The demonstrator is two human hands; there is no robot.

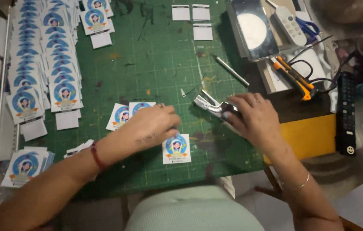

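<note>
- The left hand (153,126) lies palm down on the green cutting mat (164,64), fingers curled over small round-printed cards — I cannot tell whether it grips one.
- A single printed card (176,148) lies flat on the mat just at 5 o'clock of that hand, touching the fingertips; two more cards (123,114) peek out at 10 o'clock.
- The right hand (254,119) is closed around a metal hole punch (209,104) — its jaws point toward 10 o'clock.
- Stacks of the same cards (47,55) fill the mat's 9 o'clock edge.
- An orange utility knife (294,78) rests at 2 o'clock on the desk.
</note>
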